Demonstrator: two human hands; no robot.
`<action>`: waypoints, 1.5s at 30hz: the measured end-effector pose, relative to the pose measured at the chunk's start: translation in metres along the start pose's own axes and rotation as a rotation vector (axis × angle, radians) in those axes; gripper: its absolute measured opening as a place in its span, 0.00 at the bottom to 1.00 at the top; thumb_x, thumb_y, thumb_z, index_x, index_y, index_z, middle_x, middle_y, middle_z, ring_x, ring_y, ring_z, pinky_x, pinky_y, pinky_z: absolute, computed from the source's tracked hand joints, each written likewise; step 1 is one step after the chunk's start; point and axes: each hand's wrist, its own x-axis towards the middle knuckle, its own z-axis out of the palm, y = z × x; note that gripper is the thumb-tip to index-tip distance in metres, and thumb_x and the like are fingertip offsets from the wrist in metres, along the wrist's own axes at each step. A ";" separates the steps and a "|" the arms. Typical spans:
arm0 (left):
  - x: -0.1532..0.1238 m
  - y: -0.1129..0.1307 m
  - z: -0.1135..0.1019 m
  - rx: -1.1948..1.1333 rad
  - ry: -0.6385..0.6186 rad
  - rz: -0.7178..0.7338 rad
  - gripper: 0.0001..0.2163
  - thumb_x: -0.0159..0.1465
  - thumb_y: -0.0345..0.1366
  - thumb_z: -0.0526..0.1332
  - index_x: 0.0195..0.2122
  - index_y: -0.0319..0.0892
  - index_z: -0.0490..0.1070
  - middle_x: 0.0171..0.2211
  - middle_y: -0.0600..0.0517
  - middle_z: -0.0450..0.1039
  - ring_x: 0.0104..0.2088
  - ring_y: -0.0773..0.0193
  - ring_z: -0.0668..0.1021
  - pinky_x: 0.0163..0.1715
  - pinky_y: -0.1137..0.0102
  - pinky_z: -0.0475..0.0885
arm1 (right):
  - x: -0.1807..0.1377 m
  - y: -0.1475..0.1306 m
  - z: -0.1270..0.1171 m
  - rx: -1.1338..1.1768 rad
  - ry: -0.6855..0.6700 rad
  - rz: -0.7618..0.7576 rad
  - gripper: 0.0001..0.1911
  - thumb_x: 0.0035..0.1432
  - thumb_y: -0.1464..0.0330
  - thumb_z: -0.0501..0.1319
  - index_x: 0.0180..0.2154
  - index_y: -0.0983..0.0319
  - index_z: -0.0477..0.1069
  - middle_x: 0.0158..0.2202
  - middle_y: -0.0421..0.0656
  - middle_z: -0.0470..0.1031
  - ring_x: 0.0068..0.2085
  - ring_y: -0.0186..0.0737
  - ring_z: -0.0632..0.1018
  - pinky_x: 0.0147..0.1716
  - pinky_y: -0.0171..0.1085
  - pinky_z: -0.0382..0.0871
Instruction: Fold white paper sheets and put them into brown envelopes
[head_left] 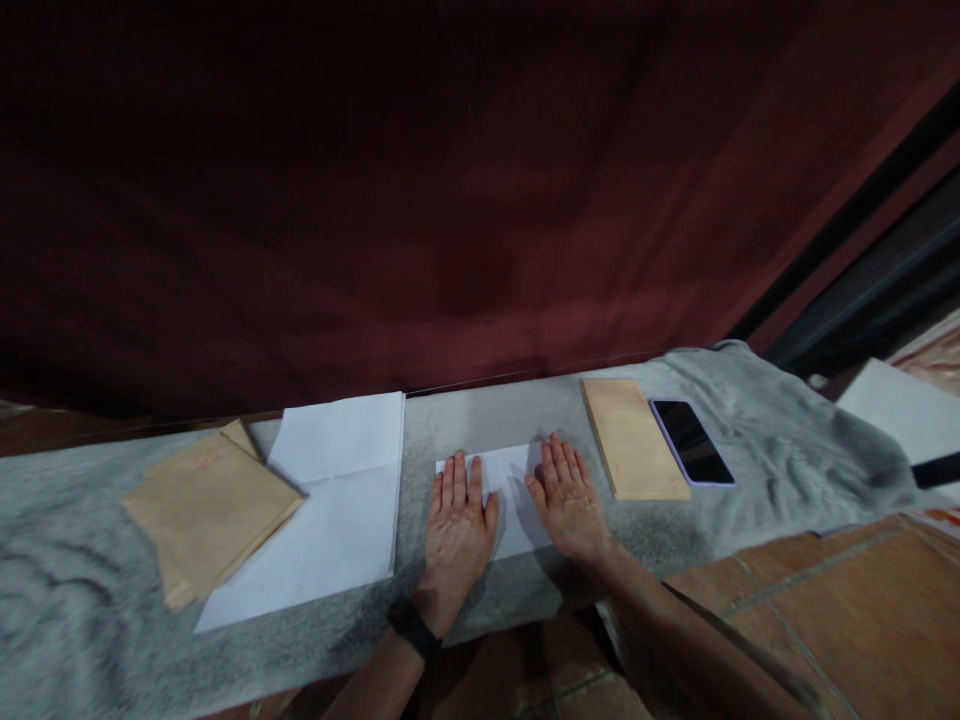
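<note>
A small white sheet of paper (517,508), perhaps folded, lies on the grey cloth beneath both hands. Flat on its left part rests my left hand (459,515), fingers stretched out, a dark band on the wrist. My right hand (568,500) lies flat on the right part, fingers also extended. Neither holds anything. Just left of my left hand is a stack of larger white sheets (341,510) with crease lines. To the right of my right hand sits a neat stack of brown envelopes (637,440).
Loosely piled brown envelopes (214,500) overlap the white stack at the left. A phone (691,442) with a purple edge lies right of the neat envelopes. The grey cloth (787,450) is wrinkled at both ends. Behind hangs a dark red curtain (480,200); below is a tiled floor (862,610).
</note>
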 end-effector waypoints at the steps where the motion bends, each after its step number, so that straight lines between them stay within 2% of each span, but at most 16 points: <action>1: 0.000 0.000 -0.001 0.005 -0.005 0.003 0.26 0.71 0.39 0.50 0.68 0.31 0.61 0.70 0.33 0.56 0.71 0.43 0.57 0.66 0.47 0.61 | 0.002 -0.004 -0.002 0.024 -0.009 -0.029 0.33 0.74 0.60 0.47 0.72 0.70 0.47 0.71 0.57 0.55 0.71 0.55 0.59 0.67 0.55 0.56; 4: 0.001 0.001 -0.003 0.018 -0.030 0.017 0.26 0.71 0.37 0.50 0.67 0.30 0.61 0.70 0.32 0.55 0.71 0.43 0.58 0.67 0.47 0.60 | 0.004 -0.019 -0.005 0.110 -0.056 -0.139 0.30 0.75 0.61 0.45 0.72 0.67 0.49 0.71 0.52 0.56 0.71 0.48 0.58 0.68 0.50 0.56; 8: 0.000 0.000 -0.005 0.028 -0.042 0.027 0.25 0.70 0.33 0.50 0.68 0.31 0.61 0.71 0.34 0.54 0.71 0.44 0.57 0.68 0.48 0.60 | 0.001 -0.034 -0.005 0.164 -0.108 -0.228 0.28 0.75 0.61 0.46 0.69 0.65 0.58 0.70 0.48 0.60 0.71 0.44 0.60 0.70 0.48 0.54; 15: -0.001 -0.004 0.000 0.027 -0.048 0.046 0.25 0.70 0.31 0.47 0.68 0.30 0.59 0.70 0.34 0.55 0.71 0.47 0.57 0.68 0.48 0.59 | 0.000 -0.030 -0.003 0.109 -0.095 -0.196 0.26 0.73 0.60 0.51 0.68 0.62 0.61 0.70 0.48 0.61 0.69 0.47 0.63 0.69 0.51 0.53; 20: -0.002 -0.007 0.002 0.030 0.003 0.002 0.26 0.71 0.34 0.48 0.68 0.29 0.58 0.69 0.33 0.57 0.71 0.46 0.58 0.67 0.49 0.61 | 0.000 -0.024 -0.005 0.079 -0.095 -0.142 0.27 0.72 0.59 0.52 0.67 0.60 0.63 0.70 0.50 0.60 0.69 0.50 0.64 0.68 0.51 0.55; 26: -0.004 -0.012 0.003 0.040 -0.003 -0.029 0.26 0.71 0.35 0.48 0.67 0.27 0.60 0.69 0.33 0.58 0.70 0.46 0.61 0.67 0.50 0.61 | -0.004 -0.017 -0.004 0.067 -0.063 -0.109 0.29 0.71 0.57 0.53 0.68 0.61 0.60 0.71 0.51 0.57 0.69 0.50 0.62 0.68 0.51 0.55; 30: -0.003 -0.014 0.003 0.064 -0.005 -0.039 0.25 0.71 0.35 0.48 0.67 0.28 0.60 0.69 0.32 0.58 0.70 0.45 0.61 0.67 0.47 0.59 | -0.005 -0.015 -0.003 0.061 -0.088 -0.111 0.30 0.71 0.56 0.54 0.69 0.60 0.59 0.72 0.51 0.56 0.70 0.51 0.62 0.68 0.51 0.55; 33: -0.001 -0.012 0.000 0.037 -0.014 0.010 0.24 0.72 0.34 0.49 0.66 0.30 0.62 0.69 0.33 0.57 0.71 0.45 0.59 0.68 0.48 0.60 | -0.004 -0.016 -0.004 0.056 -0.101 -0.109 0.29 0.71 0.57 0.53 0.69 0.60 0.59 0.72 0.51 0.56 0.70 0.51 0.62 0.68 0.51 0.54; 37: -0.007 -0.002 -0.008 -0.075 -0.080 0.198 0.23 0.73 0.35 0.49 0.67 0.36 0.62 0.70 0.42 0.59 0.71 0.52 0.60 0.68 0.52 0.61 | -0.003 -0.016 -0.005 0.043 -0.103 -0.107 0.27 0.73 0.62 0.50 0.69 0.59 0.59 0.71 0.49 0.57 0.70 0.49 0.62 0.68 0.51 0.53; 39: -0.013 0.003 -0.011 -0.121 -0.117 0.271 0.23 0.73 0.36 0.50 0.68 0.37 0.60 0.70 0.42 0.59 0.71 0.54 0.60 0.68 0.52 0.62 | -0.003 -0.016 -0.005 0.036 -0.112 -0.109 0.26 0.73 0.63 0.49 0.69 0.59 0.60 0.72 0.49 0.57 0.70 0.49 0.62 0.68 0.51 0.53; 45: -0.025 0.004 -0.023 -0.198 -0.155 0.337 0.24 0.72 0.38 0.53 0.68 0.38 0.60 0.68 0.41 0.62 0.68 0.55 0.66 0.65 0.55 0.67 | -0.003 -0.013 -0.003 0.048 -0.136 -0.109 0.26 0.74 0.63 0.48 0.69 0.58 0.59 0.72 0.48 0.55 0.70 0.48 0.61 0.68 0.50 0.54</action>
